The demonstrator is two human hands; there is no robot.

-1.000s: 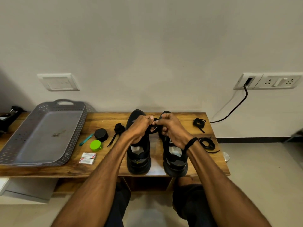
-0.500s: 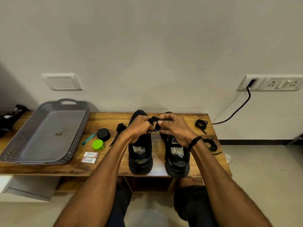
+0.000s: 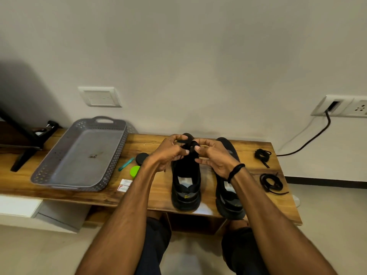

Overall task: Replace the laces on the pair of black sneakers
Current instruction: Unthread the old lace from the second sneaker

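Two black sneakers stand side by side on the wooden bench [image 3: 258, 213], heels toward me: the left sneaker [image 3: 185, 187] and the right sneaker [image 3: 229, 197]. Above the toe end of the left sneaker, my left hand [image 3: 168, 151] and my right hand [image 3: 213, 155] meet and pinch a small bundle of black lace [image 3: 191, 147] between their fingertips. A coiled black lace [image 3: 271, 183] and a smaller bunched black lace [image 3: 262, 155] lie on the bench right of the shoes.
A grey perforated tray [image 3: 79, 155] sits at the left. Between it and the shoes lie a black round lid [image 3: 141, 158], a green cap [image 3: 135, 171], a teal stick [image 3: 126, 164] and two small white packets [image 3: 124, 185]. A black stand [image 3: 29, 139] is at far left. A black cable [image 3: 309, 141] hangs from the wall socket.
Both hands have shifted left from between the shoes to above the left sneaker's toe, still working the black lace bundle. The view has turned to the left.
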